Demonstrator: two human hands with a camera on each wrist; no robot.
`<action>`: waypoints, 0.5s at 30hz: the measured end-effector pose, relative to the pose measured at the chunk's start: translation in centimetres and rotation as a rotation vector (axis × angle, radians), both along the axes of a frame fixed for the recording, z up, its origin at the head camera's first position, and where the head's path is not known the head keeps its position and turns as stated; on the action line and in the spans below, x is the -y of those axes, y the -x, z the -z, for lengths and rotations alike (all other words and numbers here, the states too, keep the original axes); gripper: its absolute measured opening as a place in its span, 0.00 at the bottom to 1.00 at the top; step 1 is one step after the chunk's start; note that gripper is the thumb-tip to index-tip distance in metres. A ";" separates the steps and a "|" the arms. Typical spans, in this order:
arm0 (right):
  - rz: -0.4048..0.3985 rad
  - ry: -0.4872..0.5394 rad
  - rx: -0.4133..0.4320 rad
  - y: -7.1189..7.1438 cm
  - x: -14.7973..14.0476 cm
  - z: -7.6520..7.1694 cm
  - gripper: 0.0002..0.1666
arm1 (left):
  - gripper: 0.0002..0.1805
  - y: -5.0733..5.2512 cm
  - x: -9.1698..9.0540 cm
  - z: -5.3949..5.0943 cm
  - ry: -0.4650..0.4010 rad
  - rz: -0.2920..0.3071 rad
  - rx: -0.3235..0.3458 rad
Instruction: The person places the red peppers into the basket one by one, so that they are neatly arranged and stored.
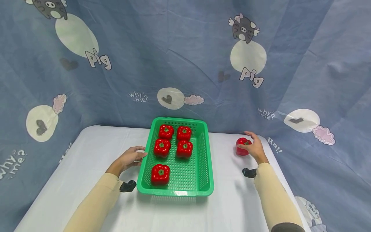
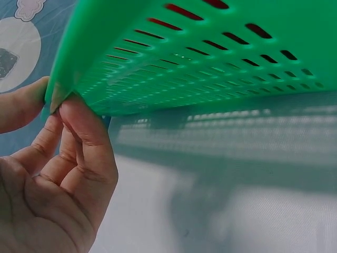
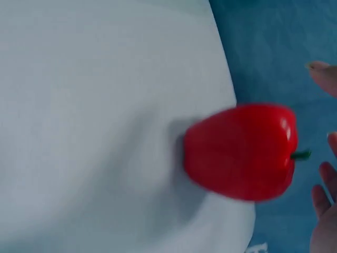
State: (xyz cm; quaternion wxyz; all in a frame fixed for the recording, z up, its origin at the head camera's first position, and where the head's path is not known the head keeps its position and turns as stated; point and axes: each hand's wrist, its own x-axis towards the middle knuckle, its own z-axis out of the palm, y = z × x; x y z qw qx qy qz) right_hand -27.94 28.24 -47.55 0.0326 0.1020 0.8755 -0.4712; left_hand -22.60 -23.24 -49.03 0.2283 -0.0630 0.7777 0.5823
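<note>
My left hand (image 1: 130, 158) pinches the left rim of a green plastic basket (image 1: 210, 161), thumb on one side and fingers under the edge, as the left wrist view (image 2: 68, 174) shows. Several red bell peppers (image 1: 162, 147) stand in the basket, stems up, mostly along its left and middle. Over at the right of the table, a single red bell pepper (image 3: 242, 153) stands upright on the white surface. Above and beside it is my right hand (image 1: 255, 149), thumb and fingers spread apart. In the right wrist view a gap shows between those fingers and the pepper's green stem.
The white table (image 1: 229, 193) ends at its back edge against a blue printed cloth (image 1: 185, 64), which also hangs at both sides. The lone pepper stands close to the back right corner. A dark strap piece (image 1: 250, 173) sticks out from the right sleeve.
</note>
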 end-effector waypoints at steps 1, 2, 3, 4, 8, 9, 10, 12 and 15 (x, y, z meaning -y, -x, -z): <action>0.003 0.000 0.011 0.1 -0.2 0.1 0.49 | 0.25 0.0 0.0 0.0 0.001 0.003 -0.001; 0.008 0.002 0.019 0.2 -0.4 0.2 0.49 | 0.25 0.0 0.0 -0.1 0.001 -0.001 0.000; 0.011 0.005 0.025 0.3 -0.6 0.3 0.49 | 0.25 0.0 0.0 -0.1 0.001 -0.003 0.001; 0.011 0.008 0.031 0.3 -0.7 0.5 0.50 | 0.25 -0.1 0.0 -0.2 0.003 -0.002 0.000; -0.010 0.000 0.054 0.6 -1.1 0.9 0.51 | 0.26 -0.1 0.0 -0.2 0.006 -0.002 0.000; -0.018 -0.005 0.066 0.6 -1.1 1.0 0.51 | 0.26 -0.1 0.0 -0.2 0.007 -0.003 0.002; -0.025 -0.010 0.080 0.6 -1.2 1.1 0.52 | 0.26 -0.1 0.0 -0.2 0.006 -0.003 0.004; -0.032 -0.017 0.110 0.7 -1.3 1.3 0.53 | 0.26 -0.1 0.0 -0.2 0.004 -0.001 0.007; -0.036 -0.017 0.139 0.8 -1.2 1.5 0.54 | 0.26 -0.1 0.0 -0.2 0.003 -0.001 0.010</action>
